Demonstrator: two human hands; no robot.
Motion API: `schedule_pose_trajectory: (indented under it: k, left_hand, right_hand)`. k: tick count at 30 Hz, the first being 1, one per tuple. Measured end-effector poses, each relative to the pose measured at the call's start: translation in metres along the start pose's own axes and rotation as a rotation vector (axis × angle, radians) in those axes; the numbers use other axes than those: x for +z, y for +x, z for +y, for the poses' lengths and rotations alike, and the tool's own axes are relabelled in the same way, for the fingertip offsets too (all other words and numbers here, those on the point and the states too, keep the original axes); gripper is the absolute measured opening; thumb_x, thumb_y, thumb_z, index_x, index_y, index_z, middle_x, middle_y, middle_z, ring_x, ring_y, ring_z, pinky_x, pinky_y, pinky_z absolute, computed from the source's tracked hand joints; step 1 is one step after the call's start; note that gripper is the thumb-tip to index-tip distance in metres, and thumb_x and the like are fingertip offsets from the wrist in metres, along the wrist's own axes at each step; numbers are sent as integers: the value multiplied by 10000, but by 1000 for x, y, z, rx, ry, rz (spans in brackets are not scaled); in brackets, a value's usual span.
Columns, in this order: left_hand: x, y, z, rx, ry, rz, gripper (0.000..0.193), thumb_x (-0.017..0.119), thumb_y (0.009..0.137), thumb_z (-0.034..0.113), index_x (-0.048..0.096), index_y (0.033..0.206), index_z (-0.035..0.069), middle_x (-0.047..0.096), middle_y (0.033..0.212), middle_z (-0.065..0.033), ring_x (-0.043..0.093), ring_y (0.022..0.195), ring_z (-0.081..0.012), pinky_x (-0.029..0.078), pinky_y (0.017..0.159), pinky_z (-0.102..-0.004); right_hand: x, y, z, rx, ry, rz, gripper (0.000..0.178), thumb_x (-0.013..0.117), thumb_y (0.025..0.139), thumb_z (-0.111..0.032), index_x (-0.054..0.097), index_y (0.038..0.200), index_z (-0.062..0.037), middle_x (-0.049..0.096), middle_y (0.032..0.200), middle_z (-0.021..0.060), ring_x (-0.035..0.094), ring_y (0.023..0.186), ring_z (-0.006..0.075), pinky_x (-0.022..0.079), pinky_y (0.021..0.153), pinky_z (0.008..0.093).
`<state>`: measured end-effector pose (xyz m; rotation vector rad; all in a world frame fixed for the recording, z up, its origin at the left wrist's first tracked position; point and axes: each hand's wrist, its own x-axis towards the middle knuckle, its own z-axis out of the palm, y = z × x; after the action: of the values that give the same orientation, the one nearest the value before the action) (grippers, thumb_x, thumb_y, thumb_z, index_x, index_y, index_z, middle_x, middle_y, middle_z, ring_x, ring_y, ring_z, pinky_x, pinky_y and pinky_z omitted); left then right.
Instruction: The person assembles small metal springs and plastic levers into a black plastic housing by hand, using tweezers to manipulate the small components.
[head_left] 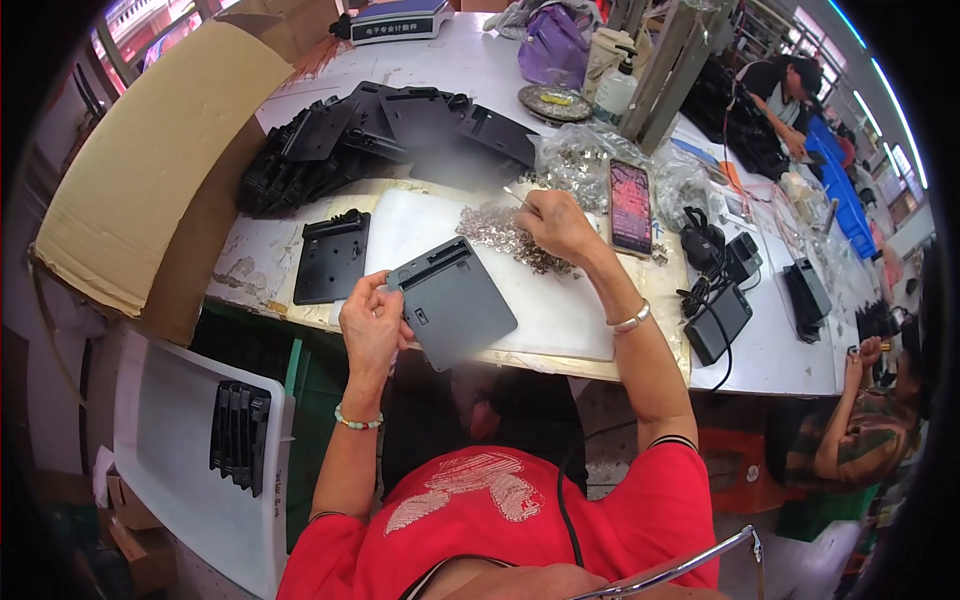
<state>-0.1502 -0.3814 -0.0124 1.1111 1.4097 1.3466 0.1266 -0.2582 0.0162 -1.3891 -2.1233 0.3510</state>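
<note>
My left hand (372,322) grips the left edge of a dark grey plastic housing (462,312), tilted over the table's front edge. A long slot and a small square opening show in its face. My right hand (558,224) is closed in a pinch on a thin, light-tipped tool (512,194); its exact kind is too small to tell. Beneath that hand a heap of small metal pieces (500,228) spreads over a white sheet (570,325). A black plastic housing (332,258) lies flat beside my left hand. Behind it, more black housings (400,125) are piled up, partly blurred.
An open cardboard box (160,160) stands at the left, above a white bin (170,440) holding black parts. Rightward are a phone (630,205), bags of metal pieces (580,160), and cabled black adapters (718,325). A pump bottle (614,90) stands behind. Other people sit at the right.
</note>
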Motion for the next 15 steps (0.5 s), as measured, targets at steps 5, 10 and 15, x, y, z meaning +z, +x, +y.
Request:
schedule_pose_trajectory:
  k: [5, 10, 15]
  left_hand:
    - [0, 0, 1, 10, 31, 5, 286, 603, 938, 5, 578, 1208, -84, 612, 671, -47, 567, 449, -92, 400, 356, -219]
    - [0, -1, 0, 29, 29, 6, 291, 603, 937, 2, 577, 1213, -85, 608, 674, -47, 570, 452, -95, 404, 357, -220]
    - [-3, -2, -4, 11, -12, 35, 308, 604, 934, -1, 569, 1226, -94, 610, 685, -60, 574, 454, -101, 407, 353, -228]
  right_hand:
    - [-13, -4, 5, 115, 307, -193, 178, 691, 834, -132, 712, 861, 43, 658, 705, 62, 569, 634, 119, 474, 601, 296]
    - [-19, -6, -9, 262, 650, -328, 141, 715, 883, -129, 708, 905, 10, 650, 728, 9, 494, 551, 47, 365, 467, 228]
    - [-1, -11, -34, 252, 801, -410, 154, 715, 916, -148, 688, 958, -3, 632, 749, 3, 446, 529, 25, 305, 432, 203]
